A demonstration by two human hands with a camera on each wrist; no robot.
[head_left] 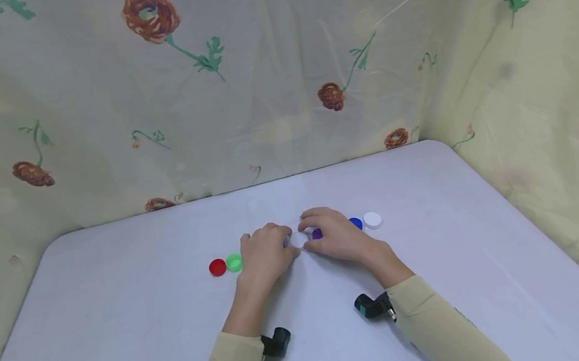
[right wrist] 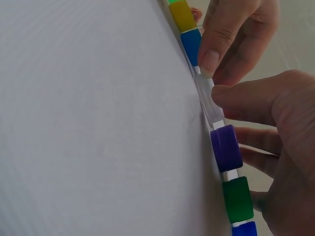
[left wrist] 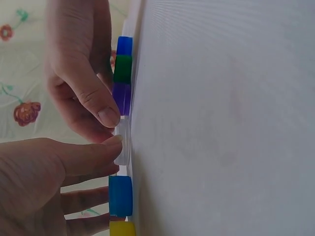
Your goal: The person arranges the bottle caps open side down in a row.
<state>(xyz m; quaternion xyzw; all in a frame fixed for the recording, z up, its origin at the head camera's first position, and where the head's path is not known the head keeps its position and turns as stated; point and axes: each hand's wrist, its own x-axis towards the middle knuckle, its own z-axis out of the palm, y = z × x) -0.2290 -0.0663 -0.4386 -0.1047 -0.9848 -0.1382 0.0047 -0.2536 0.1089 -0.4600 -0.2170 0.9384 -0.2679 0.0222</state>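
Note:
A clear, whitish round cap (head_left: 299,241) lies flat on the table between my hands, in a row of coloured caps. My left hand (head_left: 267,252) pinches its left side, thumb at the near edge and fingers beyond. From the other side my right hand (head_left: 337,236) pinches the same cap. Beside the right fingers sits a purple cap (right wrist: 227,148), then a dark green cap (right wrist: 238,199) and a blue cap (head_left: 356,223). Left of the clear cap stand a light blue cap (left wrist: 120,195) and a yellow cap (left wrist: 121,228), hidden behind my left hand in the head view.
The row ends in a light green cap (head_left: 234,262) and a red cap (head_left: 217,267) on the left, and a white cap (head_left: 372,220) on the right. A white table (head_left: 137,331) lies beneath. Flowered cloth (head_left: 263,83) hangs behind and at the sides.

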